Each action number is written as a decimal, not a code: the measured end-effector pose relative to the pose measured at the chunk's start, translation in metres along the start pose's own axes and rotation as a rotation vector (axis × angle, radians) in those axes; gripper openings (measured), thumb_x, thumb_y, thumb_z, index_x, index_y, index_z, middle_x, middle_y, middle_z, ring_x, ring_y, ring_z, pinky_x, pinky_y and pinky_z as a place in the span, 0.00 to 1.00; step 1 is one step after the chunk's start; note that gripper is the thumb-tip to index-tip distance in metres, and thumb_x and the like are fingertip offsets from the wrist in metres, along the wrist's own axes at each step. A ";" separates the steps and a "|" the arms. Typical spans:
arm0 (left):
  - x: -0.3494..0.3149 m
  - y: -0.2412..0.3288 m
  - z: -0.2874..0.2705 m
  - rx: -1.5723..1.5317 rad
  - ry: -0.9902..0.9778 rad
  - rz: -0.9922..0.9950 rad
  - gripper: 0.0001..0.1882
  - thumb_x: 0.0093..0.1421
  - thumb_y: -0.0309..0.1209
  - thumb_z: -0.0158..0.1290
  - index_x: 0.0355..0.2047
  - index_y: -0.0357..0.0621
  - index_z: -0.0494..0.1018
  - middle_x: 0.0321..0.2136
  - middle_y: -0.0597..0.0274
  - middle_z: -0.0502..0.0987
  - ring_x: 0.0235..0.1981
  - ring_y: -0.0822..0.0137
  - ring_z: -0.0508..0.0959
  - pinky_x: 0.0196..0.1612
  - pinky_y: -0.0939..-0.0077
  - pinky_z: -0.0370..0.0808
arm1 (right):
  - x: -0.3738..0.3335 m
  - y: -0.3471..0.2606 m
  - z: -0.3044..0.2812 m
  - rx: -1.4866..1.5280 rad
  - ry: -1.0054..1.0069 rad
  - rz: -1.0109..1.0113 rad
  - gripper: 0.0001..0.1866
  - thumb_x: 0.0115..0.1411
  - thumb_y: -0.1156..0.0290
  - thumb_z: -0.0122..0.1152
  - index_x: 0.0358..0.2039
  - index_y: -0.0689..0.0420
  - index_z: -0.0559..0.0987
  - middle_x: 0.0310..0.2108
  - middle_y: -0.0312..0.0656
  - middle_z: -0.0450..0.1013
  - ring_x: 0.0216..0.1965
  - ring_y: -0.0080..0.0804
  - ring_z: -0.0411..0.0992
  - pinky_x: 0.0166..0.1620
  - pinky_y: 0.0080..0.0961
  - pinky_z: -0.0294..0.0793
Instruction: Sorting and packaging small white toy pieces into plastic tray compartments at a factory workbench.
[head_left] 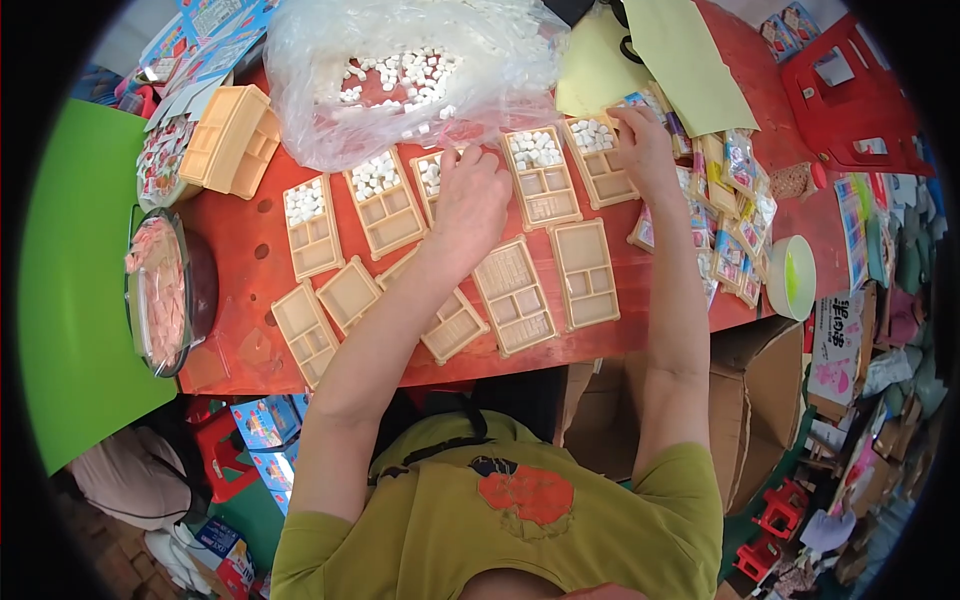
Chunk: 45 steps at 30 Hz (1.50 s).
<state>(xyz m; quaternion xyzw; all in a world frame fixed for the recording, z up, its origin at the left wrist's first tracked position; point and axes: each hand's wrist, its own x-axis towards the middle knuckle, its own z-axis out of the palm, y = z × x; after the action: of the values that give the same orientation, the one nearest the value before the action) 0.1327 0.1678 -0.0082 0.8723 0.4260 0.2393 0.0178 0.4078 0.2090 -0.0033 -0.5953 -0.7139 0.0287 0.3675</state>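
Observation:
My left hand (pixel 470 200) is over a beige compartment tray (pixel 421 164) in the far row, its fingers bent down at small white pieces (pixel 430 178) in the top compartment. What those fingers hold, if anything, is hidden. My right hand (pixel 645 150) has its fingers curled at the upper right corner of the rightmost far tray (pixel 607 180); I cannot make out anything in their grip. Several trays in this row carry white pieces in their largest compartment. Nearer me lie several trays with bare compartments, among them one tray (pixel 585 262) at the right; my left forearm partly covers another.
A clear plastic bag (pixel 310 110) with loose white pieces spreads across the back. Left are stacked trays (pixel 225 140) and a bowl of pink packets (pixel 160 290). Right are piled colourful packets (pixel 735 215), yellow sheets (pixel 690 60) and a pale green bowl (pixel 792 278).

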 end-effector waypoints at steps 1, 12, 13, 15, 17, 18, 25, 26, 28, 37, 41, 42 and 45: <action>0.003 0.000 0.000 -0.010 0.070 0.001 0.03 0.47 0.23 0.55 0.22 0.39 0.78 0.30 0.55 0.76 0.44 0.57 0.72 0.51 0.56 0.64 | -0.002 -0.003 -0.004 0.001 0.000 0.003 0.11 0.61 0.80 0.54 0.42 0.63 0.80 0.40 0.51 0.75 0.41 0.48 0.75 0.46 0.34 0.74; 0.101 0.047 0.048 -0.287 0.209 -0.017 0.05 0.47 0.22 0.54 0.26 0.39 0.79 0.31 0.53 0.78 0.41 0.53 0.74 0.50 0.56 0.66 | -0.013 -0.022 -0.021 0.090 -0.046 0.086 0.10 0.64 0.77 0.55 0.45 0.61 0.80 0.37 0.47 0.73 0.37 0.41 0.74 0.39 0.29 0.73; 0.104 0.047 0.052 -0.302 0.212 -0.039 0.07 0.48 0.21 0.54 0.28 0.38 0.79 0.31 0.53 0.78 0.41 0.53 0.74 0.49 0.56 0.67 | -0.016 -0.026 -0.023 0.089 -0.047 0.085 0.10 0.64 0.77 0.55 0.45 0.61 0.80 0.37 0.47 0.73 0.37 0.41 0.74 0.39 0.29 0.73; 0.099 0.038 0.054 -0.304 0.220 -0.073 0.08 0.48 0.20 0.53 0.30 0.37 0.79 0.32 0.52 0.78 0.41 0.53 0.75 0.49 0.56 0.68 | -0.017 -0.037 -0.020 0.133 -0.037 0.110 0.09 0.64 0.77 0.56 0.44 0.62 0.80 0.36 0.47 0.73 0.36 0.38 0.74 0.38 0.26 0.72; 0.083 0.039 0.037 -0.497 0.347 -0.011 0.10 0.50 0.18 0.53 0.33 0.37 0.79 0.33 0.53 0.78 0.41 0.52 0.75 0.48 0.59 0.71 | -0.022 -0.028 -0.021 0.095 -0.050 0.105 0.09 0.64 0.76 0.56 0.43 0.62 0.80 0.37 0.47 0.74 0.36 0.40 0.74 0.39 0.28 0.72; 0.069 0.037 0.030 -0.507 0.337 -0.009 0.10 0.50 0.18 0.53 0.33 0.37 0.79 0.33 0.53 0.78 0.41 0.52 0.75 0.48 0.59 0.71 | -0.025 -0.025 -0.019 0.069 -0.069 0.087 0.09 0.64 0.76 0.56 0.43 0.62 0.80 0.37 0.48 0.74 0.37 0.42 0.75 0.40 0.30 0.73; -0.051 0.021 -0.058 -0.443 0.225 -0.064 0.12 0.51 0.19 0.59 0.37 0.37 0.76 0.40 0.55 0.77 0.43 0.53 0.75 0.48 0.59 0.72 | -0.009 -0.028 0.004 -0.124 -0.158 0.093 0.10 0.64 0.73 0.54 0.42 0.62 0.80 0.40 0.51 0.75 0.42 0.51 0.75 0.45 0.38 0.74; -0.067 0.023 -0.065 -0.440 0.228 -0.074 0.12 0.51 0.19 0.59 0.37 0.37 0.76 0.40 0.55 0.77 0.43 0.53 0.75 0.48 0.59 0.72 | -0.007 -0.028 0.006 -0.146 -0.128 0.063 0.10 0.64 0.73 0.53 0.42 0.61 0.80 0.40 0.51 0.75 0.42 0.52 0.74 0.45 0.39 0.74; -0.094 0.028 -0.079 -0.410 0.183 -0.099 0.13 0.50 0.19 0.60 0.38 0.37 0.76 0.42 0.54 0.76 0.43 0.52 0.75 0.47 0.58 0.71 | -0.006 -0.036 0.015 -0.196 -0.164 0.074 0.10 0.64 0.73 0.53 0.41 0.61 0.80 0.40 0.51 0.75 0.41 0.51 0.75 0.44 0.39 0.74; -0.144 0.040 -0.113 -0.444 0.144 -0.068 0.16 0.47 0.20 0.61 0.39 0.37 0.76 0.43 0.55 0.75 0.44 0.53 0.75 0.46 0.58 0.69 | -0.013 -0.096 0.027 -0.139 -0.266 0.016 0.08 0.62 0.72 0.59 0.37 0.62 0.80 0.33 0.50 0.75 0.33 0.46 0.75 0.38 0.36 0.74; -0.159 0.024 -0.117 -0.417 0.180 -0.120 0.17 0.47 0.20 0.61 0.40 0.38 0.76 0.43 0.54 0.75 0.44 0.53 0.74 0.47 0.58 0.69 | 0.006 -0.131 0.024 -0.080 -0.160 0.004 0.08 0.61 0.72 0.59 0.36 0.63 0.80 0.33 0.51 0.76 0.33 0.47 0.75 0.38 0.36 0.74; -0.164 0.021 -0.120 -0.422 0.181 -0.122 0.17 0.47 0.20 0.61 0.40 0.38 0.76 0.43 0.54 0.75 0.44 0.53 0.74 0.47 0.58 0.69 | 0.011 -0.132 0.025 -0.151 -0.189 -0.037 0.08 0.61 0.72 0.58 0.37 0.63 0.80 0.33 0.51 0.76 0.33 0.47 0.75 0.39 0.35 0.74; -0.172 0.011 -0.132 -0.430 0.199 -0.180 0.17 0.48 0.20 0.62 0.41 0.38 0.76 0.44 0.54 0.76 0.44 0.53 0.74 0.47 0.57 0.69 | 0.029 -0.091 0.021 -0.227 -0.244 -0.046 0.08 0.61 0.73 0.58 0.39 0.63 0.80 0.33 0.50 0.76 0.34 0.45 0.75 0.41 0.33 0.75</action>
<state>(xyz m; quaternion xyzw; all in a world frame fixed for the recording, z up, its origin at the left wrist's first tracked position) -0.0058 0.0087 0.0420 0.7793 0.4408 0.4067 0.1819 0.3194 0.2163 0.0391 -0.6085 -0.7654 0.0116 0.2092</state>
